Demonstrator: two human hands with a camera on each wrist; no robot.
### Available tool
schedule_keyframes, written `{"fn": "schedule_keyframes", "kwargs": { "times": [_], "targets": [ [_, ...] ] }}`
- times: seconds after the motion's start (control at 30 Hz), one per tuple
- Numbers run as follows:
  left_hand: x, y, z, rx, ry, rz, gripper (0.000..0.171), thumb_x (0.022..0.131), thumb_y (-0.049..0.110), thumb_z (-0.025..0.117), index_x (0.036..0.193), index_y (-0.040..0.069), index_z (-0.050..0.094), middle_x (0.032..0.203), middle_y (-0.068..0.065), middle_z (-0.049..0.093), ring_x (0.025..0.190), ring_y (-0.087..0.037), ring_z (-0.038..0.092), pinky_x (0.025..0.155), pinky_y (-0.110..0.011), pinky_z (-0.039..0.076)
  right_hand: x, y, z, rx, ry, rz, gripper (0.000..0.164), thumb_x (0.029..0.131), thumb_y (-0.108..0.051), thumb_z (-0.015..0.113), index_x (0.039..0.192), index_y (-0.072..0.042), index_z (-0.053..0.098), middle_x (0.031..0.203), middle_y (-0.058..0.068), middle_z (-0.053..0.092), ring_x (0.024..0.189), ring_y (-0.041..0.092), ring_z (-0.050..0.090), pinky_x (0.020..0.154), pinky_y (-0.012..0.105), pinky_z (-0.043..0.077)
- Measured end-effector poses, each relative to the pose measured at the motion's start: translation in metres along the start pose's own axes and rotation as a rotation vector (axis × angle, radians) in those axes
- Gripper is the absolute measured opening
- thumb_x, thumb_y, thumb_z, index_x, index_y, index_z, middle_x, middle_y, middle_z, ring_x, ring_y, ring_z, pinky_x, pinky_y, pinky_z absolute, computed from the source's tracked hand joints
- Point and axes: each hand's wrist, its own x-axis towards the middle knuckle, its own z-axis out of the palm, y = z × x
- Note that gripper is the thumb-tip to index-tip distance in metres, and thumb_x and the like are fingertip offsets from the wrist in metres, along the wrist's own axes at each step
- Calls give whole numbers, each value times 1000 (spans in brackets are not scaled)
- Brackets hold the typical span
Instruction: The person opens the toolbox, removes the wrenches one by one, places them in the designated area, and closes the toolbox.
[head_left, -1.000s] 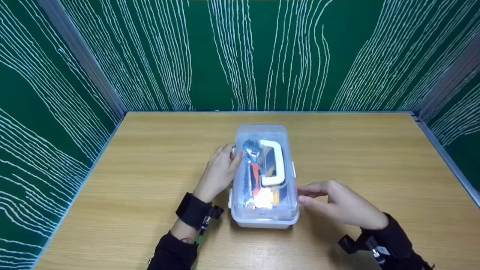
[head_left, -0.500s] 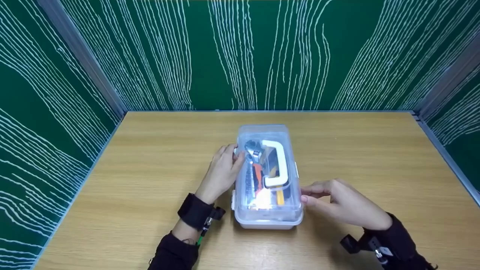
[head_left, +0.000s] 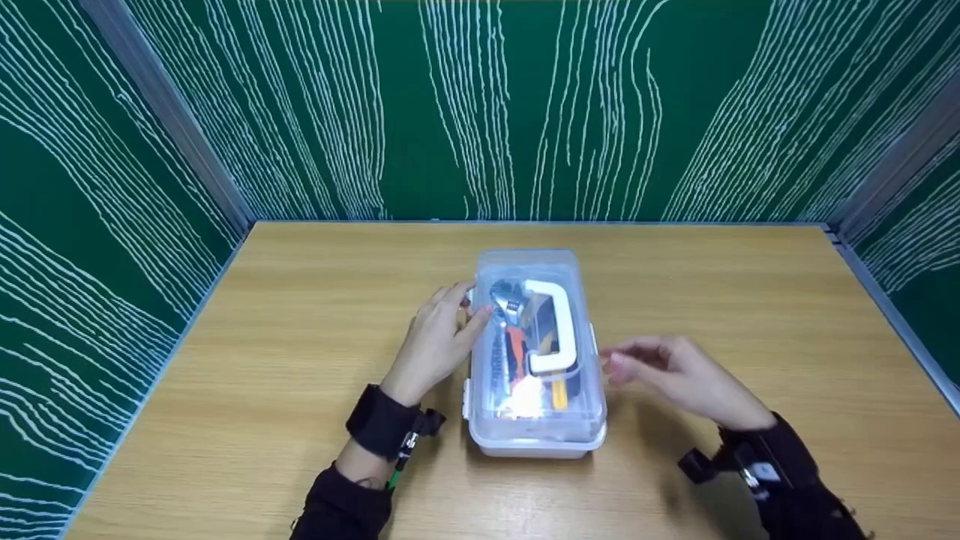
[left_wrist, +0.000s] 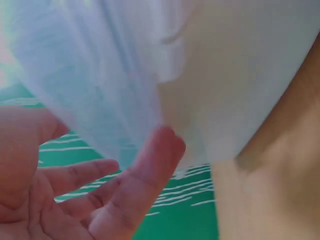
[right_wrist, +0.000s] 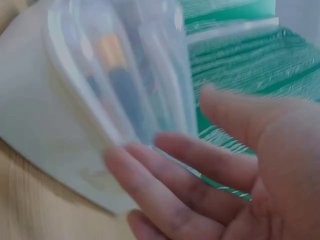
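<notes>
A clear plastic toolbox (head_left: 536,405) with a white handle (head_left: 562,326) lies in the middle of the table, its lid down. Through the lid show an adjustable wrench (head_left: 508,296), an orange-and-black handled tool (head_left: 516,349) and something yellow (head_left: 559,394). My left hand (head_left: 433,345) rests along the box's left side, thumb at the lid's edge. In the left wrist view its fingers (left_wrist: 142,175) reach along the wall without curling round it. My right hand (head_left: 686,375) is at the right side, fingertips close to the wall; in the right wrist view its fingers (right_wrist: 170,195) are loosely bent.
The box stands on a wood-grain table (head_left: 315,300). Green panels (head_left: 525,112) with wavy white lines rise behind and on both sides, joined by grey metal posts (head_left: 169,112). White latches (head_left: 466,399) sit on the box's sides.
The toolbox shifted slightly to the right, then stayed put. My right hand has since slid away from me along its right side. The left hand has stayed near the left side.
</notes>
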Motion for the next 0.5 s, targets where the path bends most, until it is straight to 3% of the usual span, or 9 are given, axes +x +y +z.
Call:
{"fn": "schedule_keyframes", "kwargs": {
  "times": [0.1, 0.2, 0.37, 0.5],
  "targets": [
    [-8, 10, -4, 36, 4, 40, 60, 108, 39, 64, 160, 11, 50, 150, -17, 59, 132, -34, 65, 110, -49, 58, 14, 9, 2, 82, 49, 72, 49, 108, -32, 65, 143, 3, 61, 131, 19, 74, 113, 31, 76, 100, 31, 62],
    [-19, 21, -3, 111, 16, 145, 58, 106, 38, 67, 157, 15, 54, 155, -16, 57, 143, -34, 57, 118, -52, 51, 28, 16, 5, 119, 75, 109, 54, 108, -34, 65, 148, 3, 56, 134, 21, 71, 116, 31, 75, 101, 34, 62],
    [-41, 33, 0, 202, 2, 330, 52, 102, 40, 73, 148, 17, 64, 158, -15, 57, 147, -35, 54, 116, -55, 52, 42, 24, 10, 147, 67, 138, 58, 110, -36, 62, 152, 3, 51, 138, 24, 67, 113, 23, 74, 100, 33, 62],
    [-57, 40, 5, 243, -53, 411, 59, 98, 50, 75, 147, 19, 66, 158, -12, 58, 148, -34, 53, 118, -57, 49, 47, 29, 13, 196, 48, 131, 55, 112, -28, 58, 153, 7, 46, 139, 28, 64, 109, 19, 73, 99, 32, 62]
  ]
}}
